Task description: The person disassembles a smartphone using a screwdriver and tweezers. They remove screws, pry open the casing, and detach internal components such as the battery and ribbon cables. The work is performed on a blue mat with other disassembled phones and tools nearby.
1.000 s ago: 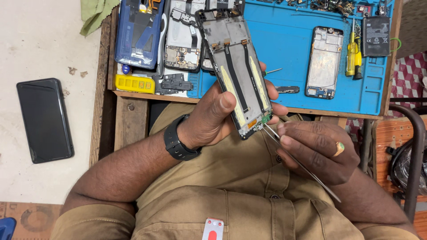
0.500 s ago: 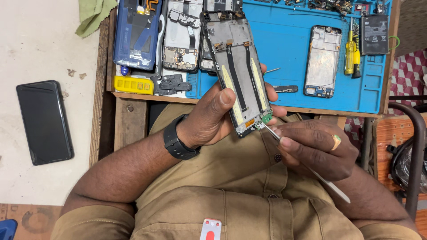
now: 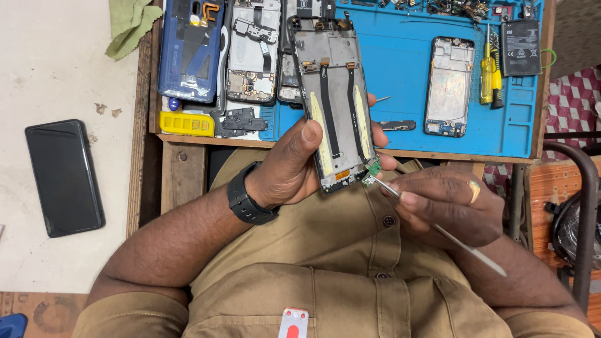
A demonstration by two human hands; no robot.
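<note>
My left hand [image 3: 294, 166] grips an opened phone frame [image 3: 332, 100] with black flex cables and yellow strips, held tilted above my lap. A black watch [image 3: 248, 200] sits on that wrist. My right hand [image 3: 447, 203], wearing a ring, pinches metal tweezers [image 3: 438, 228]. The tweezer tips touch a small green circuit board [image 3: 372, 170] at the frame's lower right corner.
A blue work mat [image 3: 400, 69] on the wooden bench carries several dismantled phone shells, another phone frame [image 3: 447, 84], a yellow screwdriver [image 3: 486, 66], a black battery [image 3: 519, 39] and a yellow block [image 3: 186, 123]. A black phone [image 3: 62, 175] lies on the pale floor at left, a green cloth [image 3: 131, 22] above.
The phone frame and both hands have shifted slightly; the tweezers now angle lower toward the right while their tips stay at the green board.
</note>
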